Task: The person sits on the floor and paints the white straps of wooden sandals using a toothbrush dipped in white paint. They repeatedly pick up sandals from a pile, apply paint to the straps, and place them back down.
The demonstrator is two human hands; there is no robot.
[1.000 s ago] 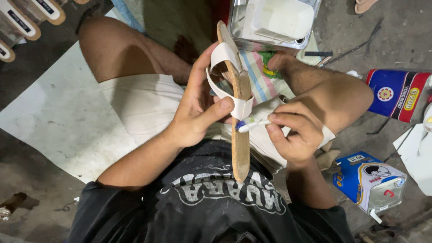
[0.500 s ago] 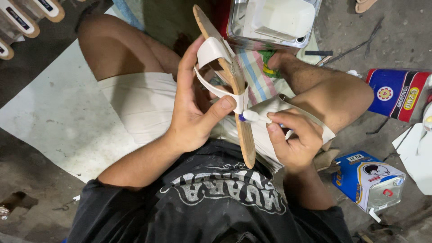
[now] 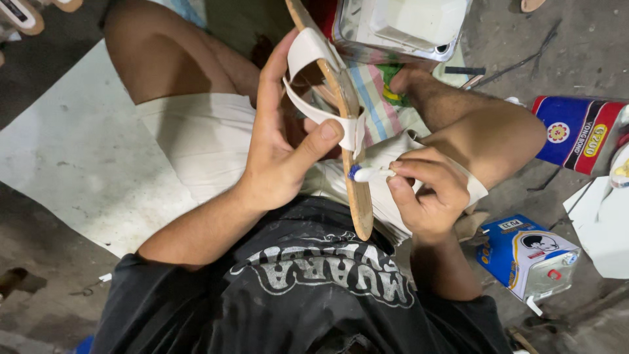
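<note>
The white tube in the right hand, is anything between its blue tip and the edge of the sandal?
Nothing visible. The right hand holds the white tube with its blue tip right at the sandal edge, just below the strap that the left hand pins with its thumb.

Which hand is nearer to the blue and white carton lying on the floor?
The right hand. It holds a small white tube at the sandal's edge, just above and left of the carton in the picture. The left hand grips the sandal's straps, farther off across the lap.
</note>
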